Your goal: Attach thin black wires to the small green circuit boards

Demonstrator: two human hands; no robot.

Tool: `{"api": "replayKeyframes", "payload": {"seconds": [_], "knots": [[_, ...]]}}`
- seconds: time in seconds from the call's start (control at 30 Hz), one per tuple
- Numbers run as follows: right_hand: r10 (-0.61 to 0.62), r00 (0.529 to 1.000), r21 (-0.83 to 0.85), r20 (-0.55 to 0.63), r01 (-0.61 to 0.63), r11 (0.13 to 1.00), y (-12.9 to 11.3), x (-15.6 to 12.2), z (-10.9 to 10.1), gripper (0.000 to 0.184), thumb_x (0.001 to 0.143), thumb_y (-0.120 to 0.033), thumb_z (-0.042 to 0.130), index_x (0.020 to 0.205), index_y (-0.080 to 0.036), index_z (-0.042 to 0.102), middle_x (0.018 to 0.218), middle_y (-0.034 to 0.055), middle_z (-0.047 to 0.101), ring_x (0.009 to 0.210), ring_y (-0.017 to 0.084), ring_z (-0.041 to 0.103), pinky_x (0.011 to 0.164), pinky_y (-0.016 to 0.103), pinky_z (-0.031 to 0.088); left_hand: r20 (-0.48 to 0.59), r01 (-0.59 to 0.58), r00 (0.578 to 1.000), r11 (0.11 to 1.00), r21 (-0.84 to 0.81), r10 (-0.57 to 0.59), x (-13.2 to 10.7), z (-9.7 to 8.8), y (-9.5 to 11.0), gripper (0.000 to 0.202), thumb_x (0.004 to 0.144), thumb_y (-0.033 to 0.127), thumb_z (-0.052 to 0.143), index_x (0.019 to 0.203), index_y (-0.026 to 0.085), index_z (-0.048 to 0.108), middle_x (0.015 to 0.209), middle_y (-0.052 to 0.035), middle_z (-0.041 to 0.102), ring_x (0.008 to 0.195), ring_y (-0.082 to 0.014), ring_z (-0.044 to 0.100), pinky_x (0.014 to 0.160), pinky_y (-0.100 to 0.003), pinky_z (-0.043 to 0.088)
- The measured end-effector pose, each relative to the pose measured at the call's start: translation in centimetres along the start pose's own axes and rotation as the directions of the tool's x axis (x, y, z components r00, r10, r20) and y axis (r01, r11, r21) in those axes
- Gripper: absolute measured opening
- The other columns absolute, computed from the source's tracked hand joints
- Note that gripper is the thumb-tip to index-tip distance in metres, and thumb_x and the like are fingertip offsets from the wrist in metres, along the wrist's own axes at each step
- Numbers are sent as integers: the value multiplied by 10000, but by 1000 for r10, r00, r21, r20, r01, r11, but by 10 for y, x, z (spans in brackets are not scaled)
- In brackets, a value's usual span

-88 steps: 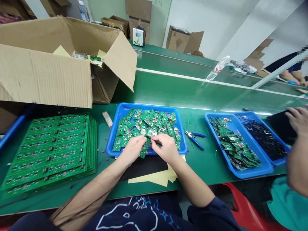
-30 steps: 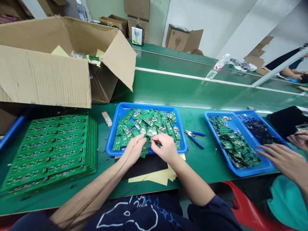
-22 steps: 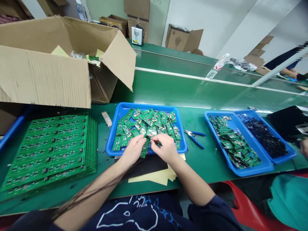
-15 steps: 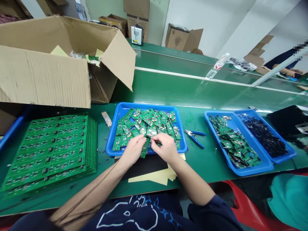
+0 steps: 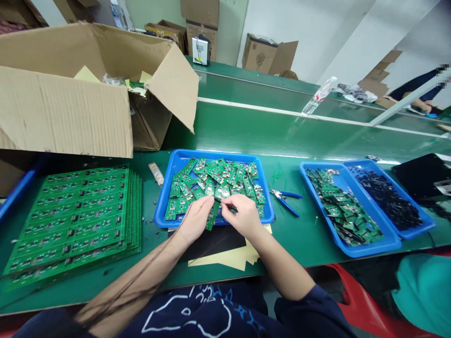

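Note:
My left hand (image 5: 197, 217) pinches a small green circuit board (image 5: 212, 219) over the front edge of a blue tray (image 5: 268, 206). Close against the board's upper end, my right hand (image 5: 242, 215) has thumb and forefinger closed on a small black part (image 5: 218, 199), mostly hidden by the fingertips. Many loose circuit boards (image 5: 218, 173) lie jumbled in the tray beneath and beyond both hands. Blue-handled cutters (image 5: 286, 201) rest with their jaws toward the tray, on its right.
Stacked green board panels (image 5: 77, 211) stand left, below a large open cardboard box (image 5: 66, 112). On the right are a blue tray of boards (image 5: 384, 249) and another of black parts (image 5: 428, 225). Yellow paper (image 5: 225, 258) lies at the front. A bottle (image 5: 319, 96) stands behind.
Hardly anything differs. Both hands stay at the same spot with the circuit board, and the fingertips have shifted only slightly.

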State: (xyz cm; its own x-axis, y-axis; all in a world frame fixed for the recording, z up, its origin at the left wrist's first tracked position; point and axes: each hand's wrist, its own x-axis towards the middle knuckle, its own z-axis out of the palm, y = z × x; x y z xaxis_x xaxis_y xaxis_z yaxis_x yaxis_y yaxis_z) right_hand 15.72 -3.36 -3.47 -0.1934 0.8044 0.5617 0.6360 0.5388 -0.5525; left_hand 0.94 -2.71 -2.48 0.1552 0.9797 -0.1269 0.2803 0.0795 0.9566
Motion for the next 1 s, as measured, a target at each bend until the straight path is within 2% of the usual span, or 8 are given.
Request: {"api": "replayKeyframes", "payload": {"seconds": [0.13,0.27,0.4,0.53,0.7,0.83,0.93,1.0], "knots": [[35,999,17,12,-35,999,3,1,-4,150,819,-192,510,725,-186,626,659,29,654,621,152,594,626,279,479,12,-10,1000,1000,22,10,0,0,1,332,788,450,401,573,197,393,561,31,365,576,-130,350,551,-250,307],[17,995,48,99,-22,999,10,3,-11,135,856,-206,513,811,-190,640,763,43,689,732,166,631,715,299,497,64,-17,998,999,43,14,2,-2,2,345,792,447,407,576,185,468,531,34,386,545,-126,366,523,-242,309],[-59,979,99,194,40,994,15,7,-22,147,884,-200,489,818,-187,621,787,47,681,746,163,621,715,301,495,186,-7,983,1000,29,1,2,-6,7,380,785,477,416,617,172,568,560,10,528,496,-121,446,496,-236,362],[-120,939,175,322,65,982,15,11,-36,142,886,-188,485,795,-181,594,747,30,650,719,144,597,683,274,485,364,48,931,999,-5,-43,-1,-11,15,423,795,504,412,636,165,609,613,-23,610,446,-113,498,457,-230,400],[-109,905,126,411,63,990,15,14,-45,136,876,-184,498,774,-179,588,727,20,642,678,135,581,657,266,475,394,-22,919,997,79,-11,-2,-10,16,443,830,456,391,557,164,583,525,-8,571,426,-95,500,479,-209,401],[-182,926,79,332,165,983,16,13,-37,166,890,-188,471,775,-171,588,714,39,652,677,154,584,665,294,491,413,-38,911,993,107,-9,-1,-8,12,459,842,467,374,549,164,557,533,-14,578,431,-99,509,470,-209,399],[-269,945,87,185,257,962,15,11,-28,185,907,-187,438,807,-186,594,782,43,675,766,160,616,845,366,483,456,-35,890,996,80,-5,-2,-10,13,458,843,493,373,573,166,547,530,-2,565,450,-101,509,475,-207,400],[-261,960,63,102,256,965,15,10,-26,164,903,-190,437,929,-191,599,984,80,669,956,176,612,990,424,403,426,-57,904,996,64,24,-1,-12,14,455,848,495,368,590,166,548,533,5,555,472,-105,505,489,-210,400]]}}
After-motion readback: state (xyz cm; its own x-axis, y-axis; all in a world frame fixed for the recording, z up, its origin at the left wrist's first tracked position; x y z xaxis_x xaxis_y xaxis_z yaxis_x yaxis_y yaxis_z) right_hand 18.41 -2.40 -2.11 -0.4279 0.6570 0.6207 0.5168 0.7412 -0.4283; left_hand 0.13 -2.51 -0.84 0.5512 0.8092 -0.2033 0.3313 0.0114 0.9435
